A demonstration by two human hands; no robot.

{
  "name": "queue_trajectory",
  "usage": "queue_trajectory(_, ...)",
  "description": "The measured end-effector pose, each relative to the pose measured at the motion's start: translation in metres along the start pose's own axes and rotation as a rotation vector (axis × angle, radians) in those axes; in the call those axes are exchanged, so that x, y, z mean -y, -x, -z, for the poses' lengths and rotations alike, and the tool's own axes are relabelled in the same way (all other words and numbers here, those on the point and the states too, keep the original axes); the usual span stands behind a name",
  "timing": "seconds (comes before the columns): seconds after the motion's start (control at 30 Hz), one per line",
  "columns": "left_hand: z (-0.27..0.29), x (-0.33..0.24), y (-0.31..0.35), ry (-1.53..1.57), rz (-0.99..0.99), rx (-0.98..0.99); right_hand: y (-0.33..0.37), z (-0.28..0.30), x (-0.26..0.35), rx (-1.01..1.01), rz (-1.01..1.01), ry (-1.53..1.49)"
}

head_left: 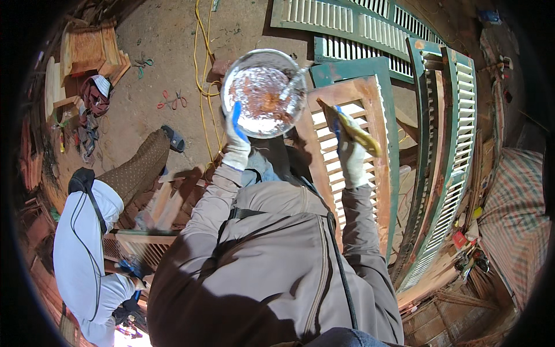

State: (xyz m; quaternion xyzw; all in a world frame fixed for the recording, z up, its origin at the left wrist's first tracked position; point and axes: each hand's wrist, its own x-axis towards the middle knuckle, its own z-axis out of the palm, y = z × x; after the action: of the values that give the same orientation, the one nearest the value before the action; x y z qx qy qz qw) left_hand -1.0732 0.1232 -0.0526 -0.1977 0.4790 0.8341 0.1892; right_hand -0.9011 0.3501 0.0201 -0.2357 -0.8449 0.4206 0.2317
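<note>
My left hand (236,144), in a white glove with blue on the fingers, grips the near left rim of a round metal bowl (265,130). Reddish-brown liquid or residue coats the bowl's shiny inside. A pale, stick-like piece crosses its right rim. In my right hand (352,159), gloved alike, is a flat brush-like tool (361,137) with a narrow dark brown end and a wide yellow end; its exact kind is unclear. The fingers close around its middle. Below the tool lies a slatted shutter panel (345,91) with a brown, bare-looking frame, partly covered by my right arm.
Green louvred shutters (324,14) lie at the far right; more shutters (462,110) stand beside my right arm. A yellow cord (203,110), red-handled pliers (172,100) and wooden pieces (89,49) are to the left. A co-worker in a white top (81,248) bends at lower left.
</note>
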Motion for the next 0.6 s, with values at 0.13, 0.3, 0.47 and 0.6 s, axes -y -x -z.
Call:
queue_trajectory(0.13,0.032,-0.023,-0.009,0.030,-0.046,-0.034,-0.009,-0.025,0.001,0.137,0.118,0.320)
queue_trajectory(0.3,0.040,-0.062,0.013,-0.138,-0.181,-0.199,0.017,-0.066,0.004,0.279,0.304,0.814)
queue_trajectory(0.47,0.103,-0.066,0.021,-0.073,-0.225,-0.308,0.026,-0.057,0.013,0.279,0.271,0.652)
queue_trajectory(0.6,0.107,-0.072,0.041,-0.030,-0.240,-0.275,-0.009,-0.054,-0.001,0.148,0.193,0.691)
